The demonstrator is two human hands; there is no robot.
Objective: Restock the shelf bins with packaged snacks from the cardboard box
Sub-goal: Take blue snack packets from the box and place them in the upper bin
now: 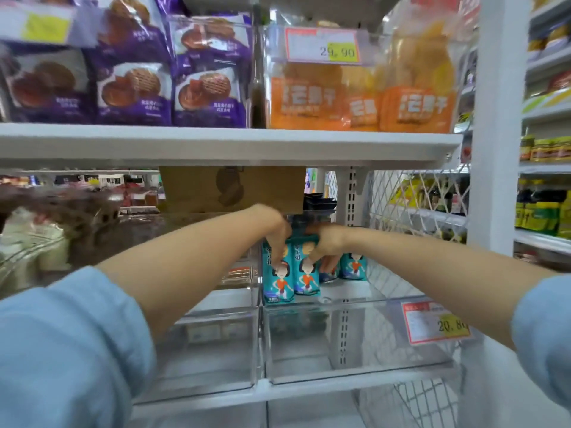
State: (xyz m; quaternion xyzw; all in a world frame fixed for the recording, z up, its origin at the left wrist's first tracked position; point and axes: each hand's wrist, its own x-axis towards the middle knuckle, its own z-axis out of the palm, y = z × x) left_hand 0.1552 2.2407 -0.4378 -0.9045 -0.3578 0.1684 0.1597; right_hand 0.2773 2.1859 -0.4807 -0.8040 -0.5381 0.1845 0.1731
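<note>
Head view: left hand [276,233] and right hand [329,245], fingers curled, each pinch upright teal packs [304,279] beneath their palms in the bin [355,344]; the packs are probably light, soft and slippery, best gripped at the top seam.

Clear bin [355,341] open on top, teal packets [306,279] crowding its left rear, shelf [216,143] low overhead

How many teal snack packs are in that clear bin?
4 packs: two front-left under the left hand, one behind the right hand, one farthest right. Others may hide behind the hands.
</note>
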